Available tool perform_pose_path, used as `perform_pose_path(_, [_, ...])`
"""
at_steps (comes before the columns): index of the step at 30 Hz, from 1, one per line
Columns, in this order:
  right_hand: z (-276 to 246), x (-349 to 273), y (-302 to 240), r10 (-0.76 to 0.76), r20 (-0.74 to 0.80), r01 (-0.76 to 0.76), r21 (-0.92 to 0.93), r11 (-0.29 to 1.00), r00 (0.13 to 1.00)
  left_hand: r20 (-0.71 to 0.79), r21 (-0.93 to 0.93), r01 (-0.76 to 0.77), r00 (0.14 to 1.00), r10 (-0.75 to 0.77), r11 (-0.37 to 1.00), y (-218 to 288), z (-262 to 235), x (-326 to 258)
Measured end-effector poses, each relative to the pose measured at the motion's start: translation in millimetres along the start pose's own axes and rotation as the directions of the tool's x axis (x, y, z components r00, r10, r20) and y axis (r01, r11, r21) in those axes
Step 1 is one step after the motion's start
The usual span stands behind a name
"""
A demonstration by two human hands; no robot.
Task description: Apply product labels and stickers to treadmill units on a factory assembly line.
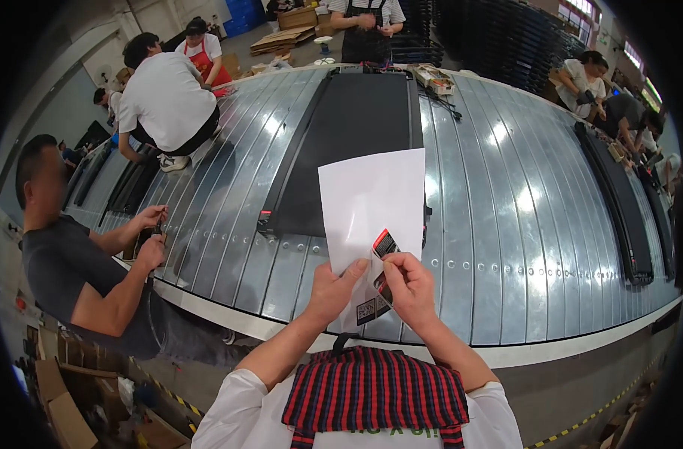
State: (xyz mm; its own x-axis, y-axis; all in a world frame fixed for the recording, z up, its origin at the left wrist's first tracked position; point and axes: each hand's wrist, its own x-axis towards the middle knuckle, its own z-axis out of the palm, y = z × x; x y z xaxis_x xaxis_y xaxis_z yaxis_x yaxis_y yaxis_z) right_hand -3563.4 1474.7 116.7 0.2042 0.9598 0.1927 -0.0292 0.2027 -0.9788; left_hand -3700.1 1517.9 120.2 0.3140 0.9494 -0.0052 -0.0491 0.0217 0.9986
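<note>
A white backing sheet [371, 194] is held up in front of me, its lower part gripped by my left hand [334, 288] with the thumb on top. My right hand [410, 288] pinches a black and red sticker [384, 243] at the sheet's right side, the sticker bent up from the paper. Another dark sticker with a square code [368, 309] sits at the sheet's bottom. Just beyond the paper lies a long black treadmill-like deck [356, 112] on the metal slats.
The slatted metal conveyor [491, 194] curves across. At left, a co-worker [95, 269] handles a small dark tool; another person in white [169, 97] crouches on the line. A small box with cables [434, 79] stands by the deck's far end. More black decks [614, 202] lie right.
</note>
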Motion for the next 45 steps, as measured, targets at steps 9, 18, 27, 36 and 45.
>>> perform_pose_path(9, [-52.3, 9.6, -7.7, -0.004, -0.273, 0.061, 0.201, 0.978, 0.962, -0.178, 0.216, -0.058, 0.979, 0.098, 0.975, -31.4, 2.4, 20.7])
perform_pose_path(18, [-24.4, -7.2, -41.9, -0.485, 0.406, 0.631, -0.543, 0.554, 0.775, 0.086, -0.107, -0.020, 0.996, 0.029, 0.994, -21.7, 33.9, 39.2])
perform_pose_path(27, [-12.3, 22.3, -73.0, -0.445, 0.589, 0.723, -0.650, 0.236, 0.675, 0.406, 0.267, -0.491, 0.838, 0.365, 0.829, -11.4, 6.9, 40.8])
perform_pose_path(36, [3.1, 15.6, -84.2, -0.280, 0.663, 0.715, -0.679, 0.165, 0.694, 0.277, 0.223, -0.233, 0.946, 0.168, 0.947, -8.6, -29.9, 50.4])
perform_pose_path(45, [-6.1, 8.0, 1.8, -0.307, -0.081, 0.235, -0.473, 0.850, 0.948, 0.187, -0.168, 0.102, 0.980, -0.070, 0.980, -5.2, -60.1, 57.2])
